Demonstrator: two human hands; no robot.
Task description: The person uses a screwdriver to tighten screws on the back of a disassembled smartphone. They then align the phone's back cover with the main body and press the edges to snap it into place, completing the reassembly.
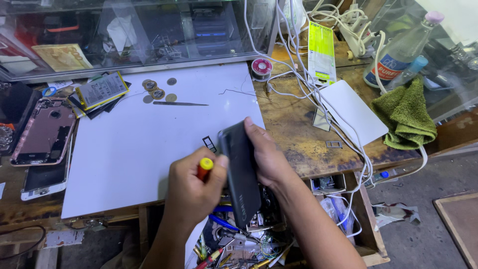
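While the right hand point(266, 157) clamps a dark phone point(241, 174) upright over the white mat point(134, 149), the left hand point(191, 192) fists a red-yellow screwdriver point(204, 168) beside it.

The dark phone point(242, 174) is held up on its edge, tilted. The small screwdriver point(204, 168) has a red handle and yellow top.
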